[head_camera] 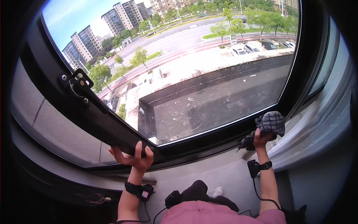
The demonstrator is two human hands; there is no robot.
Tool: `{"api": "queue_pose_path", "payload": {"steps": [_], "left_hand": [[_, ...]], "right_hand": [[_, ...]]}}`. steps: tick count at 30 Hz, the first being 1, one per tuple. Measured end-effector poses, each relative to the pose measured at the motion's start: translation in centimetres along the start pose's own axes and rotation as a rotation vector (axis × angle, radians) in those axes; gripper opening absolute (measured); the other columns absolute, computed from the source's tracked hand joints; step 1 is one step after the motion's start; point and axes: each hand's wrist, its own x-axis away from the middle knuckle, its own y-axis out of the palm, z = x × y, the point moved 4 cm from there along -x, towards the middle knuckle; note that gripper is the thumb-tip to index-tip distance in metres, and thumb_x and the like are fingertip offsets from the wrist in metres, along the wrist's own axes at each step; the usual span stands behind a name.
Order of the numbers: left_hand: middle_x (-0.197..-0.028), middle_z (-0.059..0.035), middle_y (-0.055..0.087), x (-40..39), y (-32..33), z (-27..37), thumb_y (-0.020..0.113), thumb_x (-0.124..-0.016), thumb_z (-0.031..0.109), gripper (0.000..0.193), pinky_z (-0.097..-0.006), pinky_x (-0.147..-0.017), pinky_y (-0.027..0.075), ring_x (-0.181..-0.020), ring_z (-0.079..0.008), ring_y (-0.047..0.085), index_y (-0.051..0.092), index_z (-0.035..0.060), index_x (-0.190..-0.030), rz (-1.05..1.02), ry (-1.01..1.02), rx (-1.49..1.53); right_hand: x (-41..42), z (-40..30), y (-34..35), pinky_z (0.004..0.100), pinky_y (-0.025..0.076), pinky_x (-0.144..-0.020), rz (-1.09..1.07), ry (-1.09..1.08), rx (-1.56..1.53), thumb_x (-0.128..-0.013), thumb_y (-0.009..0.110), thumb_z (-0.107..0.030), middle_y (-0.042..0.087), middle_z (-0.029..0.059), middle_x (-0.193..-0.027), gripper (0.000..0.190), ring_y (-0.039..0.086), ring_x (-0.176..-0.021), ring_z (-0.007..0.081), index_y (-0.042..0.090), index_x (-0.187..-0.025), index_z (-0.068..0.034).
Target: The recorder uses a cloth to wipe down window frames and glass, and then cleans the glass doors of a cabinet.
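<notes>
A dark-framed window sash (pixel 92 120) stands swung away from its outer frame, with a gap along its left side. My left hand (pixel 133 157) grips the sash's lower left edge, fingers spread over the frame. A black window handle (pixel 81 84) is fixed higher on that same side by screws. In my right hand (pixel 261 138) is a dark grey checked cloth (pixel 272 122), bunched up at the lower right corner of the window. The glass pane (pixel 212 92) spans the middle of the view. Part of my right fingers is hidden by the cloth.
White curtains (pixel 313 134) hang close beside my right hand. A coiled thin wire (pixel 96 198) lies at lower left. Black cabled devices are strapped to both wrists. My shoe (pixel 218 191) shows on the pale floor (pixel 173 182). Outside lie a flat roof, parked cars and a road.
</notes>
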Motion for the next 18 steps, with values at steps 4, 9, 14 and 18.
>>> {"api": "queue_pose_path", "payload": {"steps": [4, 9, 14, 18], "left_hand": [[-0.129, -0.0226, 0.023, 0.6, 0.1, -0.3, 0.054, -0.070, 0.025, 0.029, -0.0593, -0.101, 0.010, -0.125, -0.0440, 0.019, 0.056, 0.0256, -0.099, 0.033, -0.052, -0.011], [-0.131, -0.0254, 0.022, 0.5, -0.6, 0.2, 0.054, -0.071, 0.016, 0.031, -0.0619, -0.099, 0.012, -0.125, -0.0440, 0.017, 0.055, 0.0156, -0.102, 0.015, -0.008, 0.003], [-0.131, -0.0244, 0.021, 0.2, -0.4, 0.5, 0.055, -0.072, 0.017, 0.033, -0.0614, -0.099, 0.012, -0.125, -0.0434, 0.017, 0.055, 0.0156, -0.105, 0.014, -0.017, 0.044], [-0.131, -0.0238, 0.021, 0.3, 0.0, 0.5, 0.057, -0.073, 0.018, 0.034, -0.0600, -0.100, 0.011, -0.125, -0.0426, 0.017, 0.055, 0.0176, -0.108, 0.022, -0.027, 0.067]], "right_hand": [[-0.1, -0.8, -0.5, 0.0419, 0.027, -0.098, 0.006, 0.038, 0.047, -0.067, 0.053, -0.025, 0.052, 0.0157, -0.104, 0.043, 0.046, -0.104, 0.0338, 0.053, -0.102, 0.000], [-0.8, -2.9, -0.8, 0.0412, 0.027, -0.098, -0.056, 0.056, -0.024, -0.067, 0.055, -0.022, 0.053, 0.0152, -0.103, 0.040, 0.046, -0.104, 0.0324, 0.054, -0.101, -0.001], [-1.3, -3.8, -1.3, 0.0385, 0.034, -0.092, -0.041, 0.119, 0.042, -0.070, 0.056, -0.022, 0.055, 0.0153, -0.097, 0.033, 0.051, -0.097, 0.0318, 0.056, -0.096, -0.001], [-2.1, -4.7, -1.2, 0.0384, 0.035, -0.091, -0.017, 0.128, 0.045, -0.070, 0.057, -0.021, 0.055, 0.0156, -0.096, 0.031, 0.051, -0.095, 0.0322, 0.056, -0.094, -0.002]]}}
